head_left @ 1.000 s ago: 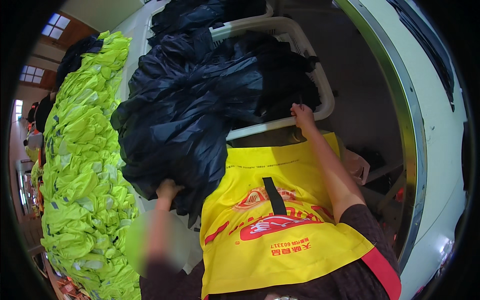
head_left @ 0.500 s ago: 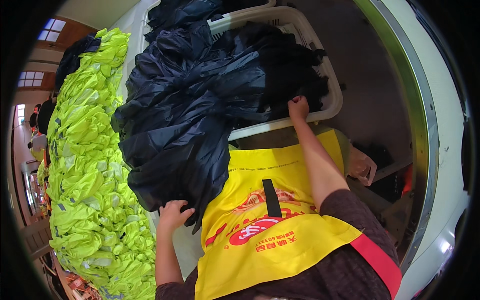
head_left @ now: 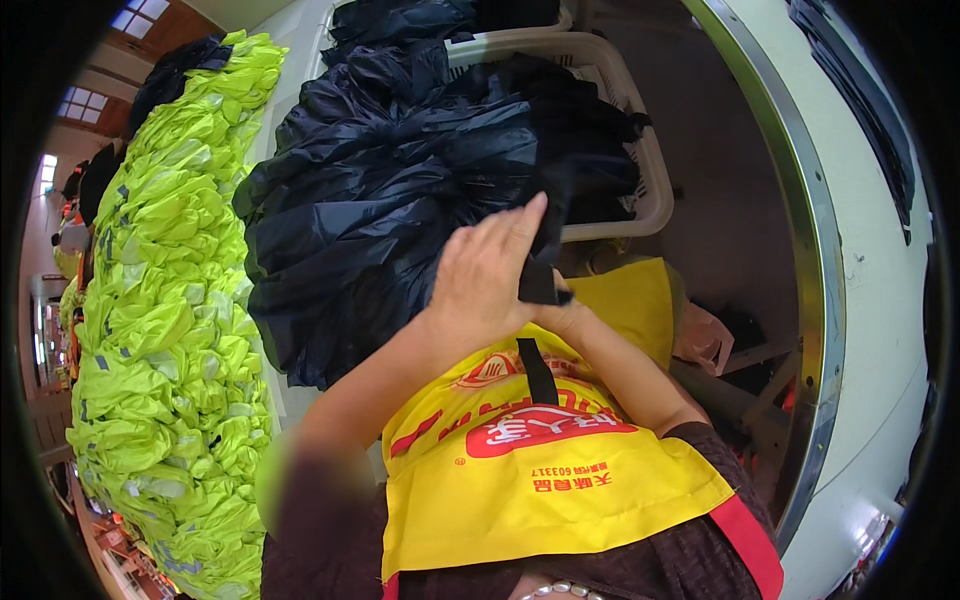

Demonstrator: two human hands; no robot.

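Observation:
My left hand (head_left: 485, 268) reaches across in front of my body, its fingers stretched out flat against a black cloth piece (head_left: 546, 240). Close behind it, my right hand (head_left: 560, 312) is closed on that piece near its lower end; my left hand partly hides the grip. The piece stands up between both hands, above my yellow apron (head_left: 560, 480). Beyond lies a large heap of dark navy garments (head_left: 340, 230), gathered in folds. Some of the heap spills over a white plastic basket (head_left: 655, 190), which holds more black cloth (head_left: 590, 150).
A long pile of neon-yellow garments (head_left: 160, 340) runs along the left. Another basket of dark cloth (head_left: 400, 20) stands at the far end. At right, a pale tabletop (head_left: 870, 300) with a metal edge carries black strips (head_left: 860, 100). A pinkish bag (head_left: 703, 340) hangs below.
My left hand has left the lower edge of the navy heap and moved right and up. My right hand has come back from the basket with a black cloth piece, and the hands now meet.

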